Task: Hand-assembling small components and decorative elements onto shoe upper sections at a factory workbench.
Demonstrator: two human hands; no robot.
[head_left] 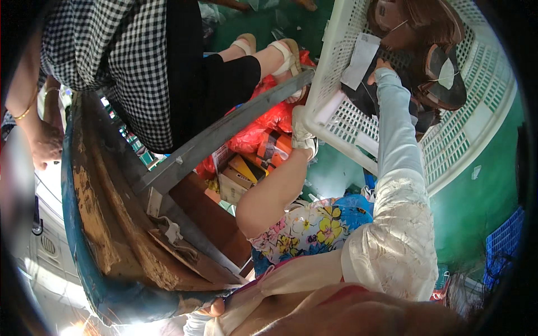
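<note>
My right arm, in a pale sleeve, stretches into a white perforated plastic basket (pixel 330 64). In it, my right hand (pixel 383 71) is closed with its fingers bent at the edge of a dark leather shoe piece (pixel 363 96); whether it grips that piece is hard to make out. A white paper slip (pixel 361 59) lies beside the fingers. Brown leather shoe pieces (pixel 417 25) are heaped around the hand, one with a pale tag (pixel 446 74) on a string. My left hand (pixel 214 308) shows only in part at the worn bench edge, most of its fingers hidden.
A worn wooden bench (pixel 106 207) with a blue rim stands at left, braced by a grey metal bar (pixel 224 131). Beneath lie red plastic bags (pixel 266 117) and a small box (pixel 235 182). A co-worker in a checked top (pixel 134 61) sits opposite. A blue crate (pixel 504 241) stands far right.
</note>
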